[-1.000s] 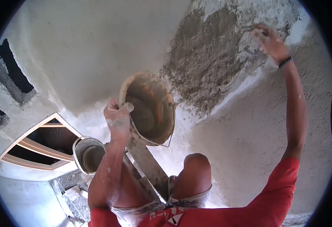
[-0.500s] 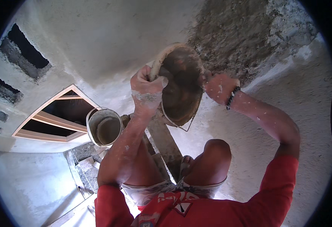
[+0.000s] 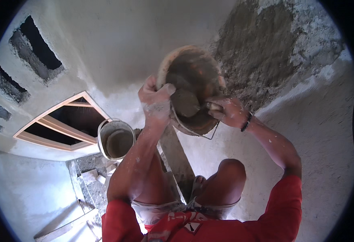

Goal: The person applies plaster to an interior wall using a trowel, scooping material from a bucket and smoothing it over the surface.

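My left hand [image 3: 155, 101] grips the left rim of a mortar-coated bucket [image 3: 193, 72], which is tilted so its wire bail and muddy inside show. My right hand [image 3: 229, 111] is closed on the handle of a trowel [image 3: 185, 103], whose mortar-covered blade is inside that bucket; its outline is hard to make out. Behind the bucket, a rough patch of darker, damp mortar [image 3: 257, 44] covers part of the wall. My bare knees are below my hands.
A second bucket [image 3: 120, 143] holding grey material stands at my left. A narrow plank [image 3: 179, 157] runs beneath me. Left are a wooden window frame [image 3: 52, 123] and dark wall openings [image 3: 39, 42]. Rubble and boards [image 3: 90, 177] lie far below.
My right hand has come down from the wall patch into the bucket. My left hand and the bucket shifted up and right in view, as the view itself moved somewhat.
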Available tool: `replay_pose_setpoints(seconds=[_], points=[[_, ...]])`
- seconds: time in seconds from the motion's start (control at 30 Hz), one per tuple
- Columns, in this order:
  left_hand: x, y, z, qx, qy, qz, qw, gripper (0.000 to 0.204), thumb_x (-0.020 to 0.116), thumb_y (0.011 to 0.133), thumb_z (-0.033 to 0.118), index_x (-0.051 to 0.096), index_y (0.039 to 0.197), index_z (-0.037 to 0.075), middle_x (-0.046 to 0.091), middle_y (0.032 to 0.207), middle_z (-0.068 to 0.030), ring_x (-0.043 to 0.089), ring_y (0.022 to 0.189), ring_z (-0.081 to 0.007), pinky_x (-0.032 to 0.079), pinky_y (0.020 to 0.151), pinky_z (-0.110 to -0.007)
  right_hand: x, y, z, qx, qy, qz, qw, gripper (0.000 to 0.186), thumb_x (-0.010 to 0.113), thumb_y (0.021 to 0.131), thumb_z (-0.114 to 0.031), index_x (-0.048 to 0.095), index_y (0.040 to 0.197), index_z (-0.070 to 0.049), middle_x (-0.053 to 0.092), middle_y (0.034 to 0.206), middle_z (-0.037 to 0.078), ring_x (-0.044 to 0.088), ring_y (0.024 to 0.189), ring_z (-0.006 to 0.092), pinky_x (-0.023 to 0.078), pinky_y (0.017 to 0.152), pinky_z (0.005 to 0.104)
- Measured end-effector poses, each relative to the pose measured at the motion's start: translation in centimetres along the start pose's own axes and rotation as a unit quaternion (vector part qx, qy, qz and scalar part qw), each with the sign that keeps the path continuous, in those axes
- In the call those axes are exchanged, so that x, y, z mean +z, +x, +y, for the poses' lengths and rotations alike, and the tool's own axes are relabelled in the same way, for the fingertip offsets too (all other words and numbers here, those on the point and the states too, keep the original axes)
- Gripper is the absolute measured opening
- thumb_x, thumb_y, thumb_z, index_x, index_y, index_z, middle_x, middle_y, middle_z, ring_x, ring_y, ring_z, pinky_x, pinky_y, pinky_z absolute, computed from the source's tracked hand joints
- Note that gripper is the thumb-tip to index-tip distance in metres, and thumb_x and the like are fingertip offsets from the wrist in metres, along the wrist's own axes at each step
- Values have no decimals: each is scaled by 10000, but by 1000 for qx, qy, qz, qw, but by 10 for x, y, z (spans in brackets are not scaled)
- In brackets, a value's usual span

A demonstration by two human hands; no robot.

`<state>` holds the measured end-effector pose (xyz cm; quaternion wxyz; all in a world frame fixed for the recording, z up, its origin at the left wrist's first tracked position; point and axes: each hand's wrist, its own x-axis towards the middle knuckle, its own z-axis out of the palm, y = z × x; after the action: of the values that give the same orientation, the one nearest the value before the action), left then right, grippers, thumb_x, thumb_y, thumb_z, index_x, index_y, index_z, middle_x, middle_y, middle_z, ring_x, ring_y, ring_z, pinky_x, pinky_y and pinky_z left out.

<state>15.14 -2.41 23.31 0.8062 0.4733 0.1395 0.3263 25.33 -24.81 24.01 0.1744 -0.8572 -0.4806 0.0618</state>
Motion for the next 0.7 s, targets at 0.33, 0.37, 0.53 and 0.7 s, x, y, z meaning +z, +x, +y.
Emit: replay_pose_setpoints(seconds=[0.33,0.37,0.53,0.7], points=[[-20,20,-4,46,-55,29,997,145,629,673,-30,542,758,49,566,707,-9,509,597,-90,459,580,-242,-163,35,-38,-6,-41,72,997,472,676,859,-385,630,1095,21,652,801,105,650,706,218,556,661,334],[-21,19,-3,46,-48,32,997,146,629,675,-28,533,749,54,561,701,-7,504,594,-86,454,575,-240,-179,39,-32,25,-5,53,998,522,662,866,-433,623,1092,37,643,778,90,643,687,201,556,635,327],[-24,17,2,30,-24,47,998,123,604,706,-27,512,714,54,536,691,24,453,597,-53,410,560,-215,-254,59,43,145,-126,198,961,656,599,860,-550,600,1161,33,617,964,156,640,790,242,533,695,346],[-25,20,-1,24,2,12,1000,101,607,706,-12,526,734,41,522,688,31,444,601,-50,401,560,-212,-370,53,99,204,-343,353,846,473,588,900,-392,614,1197,-25,652,1121,195,657,962,319,512,860,398]])
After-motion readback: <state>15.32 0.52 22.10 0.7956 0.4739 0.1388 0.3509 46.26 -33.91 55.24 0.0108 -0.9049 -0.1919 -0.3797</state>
